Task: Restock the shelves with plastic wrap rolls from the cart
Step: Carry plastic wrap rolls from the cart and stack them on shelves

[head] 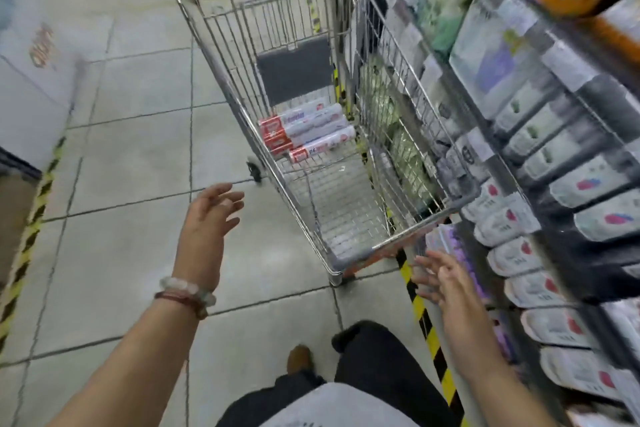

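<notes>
Nearest the camera, a brown shoe [299,359] and dark trouser legs stand on the grey tiled floor [131,163], with a yellow-and-black hazard stripe [429,333] running along the foot of the shelving on the right.

The left hand [207,215] is raised over bare floor, its grip open with fingers spread and holding nothing; two bracelets [187,295] sit on the wrist. It hangs left of the cart, apart from the wire side. The right hand [440,281] is likewise open, fingers splayed and empty, just below the cart's near corner and close beside the shelf edge; whether the fingertips touch the packets there cannot be told because of blur.

The wire cart [242,107] stands lengthwise ahead, its right side close against the shelves [540,163], leaving only a narrow gap. Its near end is an empty stretch of wire bottom. The plastic wrap rolls [308,133], white with red ends, lie stacked crosswise about midway along the basket, in front of a dark flap panel [294,71].

Left of the cart, the tiled aisle lies wide, bordered far left by another hazard stripe. On the right, the shelves hold rows of white packets [516,253] with red marks, angled outward, and blurred larger packages higher up.
</notes>
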